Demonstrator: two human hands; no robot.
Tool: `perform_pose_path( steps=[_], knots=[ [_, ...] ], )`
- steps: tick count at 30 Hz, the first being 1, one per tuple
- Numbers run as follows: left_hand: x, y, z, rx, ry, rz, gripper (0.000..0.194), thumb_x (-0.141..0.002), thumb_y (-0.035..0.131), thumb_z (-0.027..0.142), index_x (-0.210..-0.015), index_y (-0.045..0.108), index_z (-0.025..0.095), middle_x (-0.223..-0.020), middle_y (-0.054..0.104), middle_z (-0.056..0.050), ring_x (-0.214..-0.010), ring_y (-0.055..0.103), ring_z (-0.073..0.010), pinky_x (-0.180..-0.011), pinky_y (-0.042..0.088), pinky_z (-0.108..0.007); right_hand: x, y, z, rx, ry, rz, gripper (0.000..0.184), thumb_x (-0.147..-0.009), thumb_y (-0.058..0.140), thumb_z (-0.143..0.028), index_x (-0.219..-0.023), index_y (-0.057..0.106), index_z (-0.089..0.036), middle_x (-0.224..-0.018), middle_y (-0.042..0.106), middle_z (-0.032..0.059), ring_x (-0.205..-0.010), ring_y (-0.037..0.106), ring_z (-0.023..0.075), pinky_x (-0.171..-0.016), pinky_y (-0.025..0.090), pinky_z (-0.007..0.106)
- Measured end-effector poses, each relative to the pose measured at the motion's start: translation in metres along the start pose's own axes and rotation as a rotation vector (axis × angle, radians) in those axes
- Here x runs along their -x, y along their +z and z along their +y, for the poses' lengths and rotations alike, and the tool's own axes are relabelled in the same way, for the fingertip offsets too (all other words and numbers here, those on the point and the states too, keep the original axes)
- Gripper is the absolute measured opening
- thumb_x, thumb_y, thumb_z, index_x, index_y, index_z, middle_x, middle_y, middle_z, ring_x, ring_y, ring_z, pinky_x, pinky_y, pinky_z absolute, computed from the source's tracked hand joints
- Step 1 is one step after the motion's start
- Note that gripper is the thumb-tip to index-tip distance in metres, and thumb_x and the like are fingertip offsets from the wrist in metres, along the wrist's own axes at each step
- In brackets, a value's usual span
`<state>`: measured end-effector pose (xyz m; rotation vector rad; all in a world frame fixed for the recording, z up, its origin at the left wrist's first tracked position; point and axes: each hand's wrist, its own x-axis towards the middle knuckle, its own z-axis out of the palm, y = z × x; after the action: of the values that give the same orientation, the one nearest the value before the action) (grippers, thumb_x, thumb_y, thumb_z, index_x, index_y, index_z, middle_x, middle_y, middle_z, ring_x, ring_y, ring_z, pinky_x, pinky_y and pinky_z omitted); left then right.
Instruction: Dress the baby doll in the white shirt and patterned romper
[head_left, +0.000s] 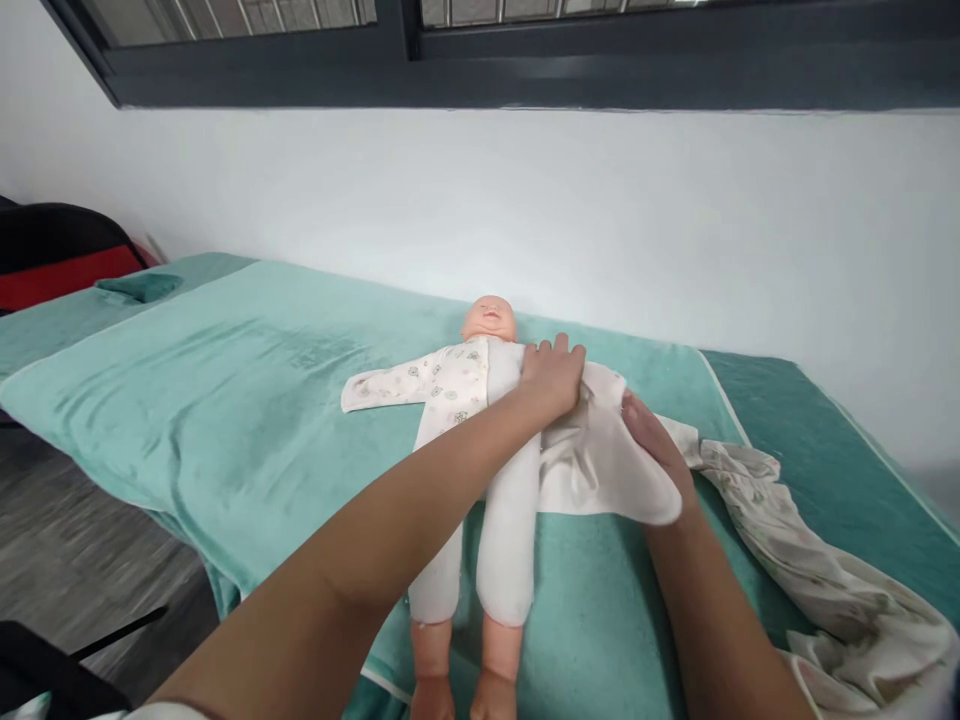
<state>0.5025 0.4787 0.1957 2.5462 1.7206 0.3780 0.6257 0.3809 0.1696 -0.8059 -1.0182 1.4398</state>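
Note:
A baby doll (491, 318) lies on its back, its white cloth body and legs (506, 560) stretched toward me. A white baby shirt (454, 385) with small printed figures covers one side of its chest, and that sleeve (386, 385) lies straight out to the left. The shirt's other half is spread to the right, its plain inside (585, 470) showing. My left hand (553, 375) is closed over the cloth by the doll's shoulder; the doll's arm there is hidden. My right hand (656, 435) grips the shirt farther right, most fingers hidden behind the fabric.
The bed has a green cover (247, 400). Crumpled patterned white cloth (810, 560) lies along the right side. A small dark green cloth (139, 287) rests at the far left, near a black and red object (67, 255). A white wall (675, 220) and window frame (525, 80) stand behind.

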Motion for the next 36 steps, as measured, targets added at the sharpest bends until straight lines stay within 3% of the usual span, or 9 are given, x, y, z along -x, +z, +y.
perform_pose_path(
  steps=[4, 8, 11, 14, 19, 23, 28, 33, 36],
  knots=[
    [0.004, -0.014, -0.016, 0.341, 0.173, -0.037, 0.023, -0.084, 0.052, 0.021, -0.104, 0.063, 0.024, -0.105, 0.068, -0.003, -0.093, 0.061, -0.0208, -0.081, 0.046, -0.035, -0.001, -0.003, 0.005, 0.020, 0.020, -0.263, 0.066, -0.070, 0.089, -0.036, -0.130, 0.064, -0.033, -0.102, 0.069, -0.0006, -0.064, 0.057, 0.0106, -0.055, 0.049, 0.023],
    [0.017, -0.034, -0.043, 0.446, 0.190, 0.137, 0.021, -0.078, 0.046, 0.011, -0.090, 0.059, 0.022, -0.084, 0.065, -0.001, -0.075, 0.055, -0.0185, -0.067, 0.041, -0.032, -0.002, 0.002, 0.013, 0.192, 0.001, -0.460, 0.058, -0.081, 0.080, -0.047, -0.133, 0.061, -0.029, -0.101, 0.065, 0.0035, -0.077, 0.059, 0.0152, -0.069, 0.051, 0.030],
    [0.026, -0.041, -0.067, 0.370, 0.142, 0.278, 0.032, -0.071, 0.040, -0.001, -0.084, 0.058, 0.022, -0.088, 0.065, -0.003, -0.086, 0.058, -0.0202, -0.076, 0.044, -0.033, 0.001, 0.013, 0.019, 0.502, -0.155, -0.442, 0.058, -0.082, 0.079, -0.051, -0.131, 0.060, -0.027, -0.104, 0.061, 0.0047, -0.093, 0.059, 0.0204, -0.082, 0.052, 0.035],
    [0.035, -0.038, -0.086, 0.314, 0.075, 0.330, 0.033, -0.069, 0.040, -0.005, -0.076, 0.057, 0.023, -0.092, 0.066, -0.005, -0.100, 0.058, -0.0231, -0.083, 0.046, -0.036, 0.008, 0.024, 0.023, 0.860, -0.385, -0.403, 0.062, -0.075, 0.086, -0.046, -0.129, 0.061, -0.028, -0.116, 0.058, 0.0070, -0.105, 0.056, 0.0257, -0.090, 0.051, 0.040],
    [0.045, -0.023, -0.098, 0.441, -0.063, 0.456, 0.029, -0.074, 0.043, -0.003, -0.076, 0.055, 0.022, -0.098, 0.064, -0.006, -0.101, 0.059, -0.0214, -0.088, 0.049, -0.035, 0.019, 0.041, 0.028, 1.111, -0.702, -0.371, 0.026, -0.093, 0.059, -0.015, -0.115, 0.065, -0.027, -0.101, 0.062, 0.0067, -0.095, 0.057, 0.0239, -0.085, 0.049, 0.041],
    [0.050, -0.017, -0.098, 0.567, -0.136, 0.513, 0.026, -0.076, 0.043, -0.003, -0.074, 0.052, 0.021, -0.097, 0.062, -0.005, -0.093, 0.061, -0.0177, -0.082, 0.050, -0.031, 0.023, 0.047, 0.028, 1.087, -0.790, -0.419, 0.030, -0.093, 0.051, -0.006, -0.104, 0.070, -0.027, -0.091, 0.064, 0.0044, -0.084, 0.055, 0.0208, -0.078, 0.046, 0.039],
    [0.053, -0.017, -0.097, 0.668, -0.232, 0.511, 0.022, -0.083, 0.042, 0.003, -0.079, 0.055, 0.021, -0.098, 0.067, -0.004, -0.094, 0.063, -0.0165, -0.088, 0.051, -0.030, 0.023, 0.047, 0.024, 0.950, -0.741, -0.489, 0.030, -0.092, 0.054, -0.008, -0.100, 0.073, -0.029, -0.088, 0.068, 0.0033, -0.082, 0.058, 0.0195, -0.076, 0.048, 0.038],
    [0.058, -0.017, -0.095, 0.660, -0.181, 0.390, 0.029, -0.097, 0.047, 0.025, -0.122, 0.063, 0.023, -0.138, 0.065, -0.004, -0.126, 0.060, -0.0199, -0.109, 0.047, -0.036, 0.022, 0.045, 0.023, 0.815, -0.676, -0.492, 0.025, -0.096, 0.057, -0.015, -0.101, 0.076, -0.029, -0.092, 0.073, 0.0045, -0.085, 0.065, 0.0194, -0.077, 0.053, 0.037],
    [0.060, -0.015, -0.095, 0.492, -0.089, 0.301, 0.030, -0.099, 0.047, 0.028, -0.116, 0.072, 0.026, -0.145, 0.062, 0.000, -0.138, 0.051, -0.0215, -0.119, 0.038, -0.039, 0.023, 0.043, 0.022, 0.694, -0.540, -0.487, 0.017, -0.096, 0.063, -0.022, -0.095, 0.079, -0.027, -0.093, 0.074, 0.0063, -0.084, 0.069, 0.0199, -0.073, 0.055, 0.034]
  ],
)
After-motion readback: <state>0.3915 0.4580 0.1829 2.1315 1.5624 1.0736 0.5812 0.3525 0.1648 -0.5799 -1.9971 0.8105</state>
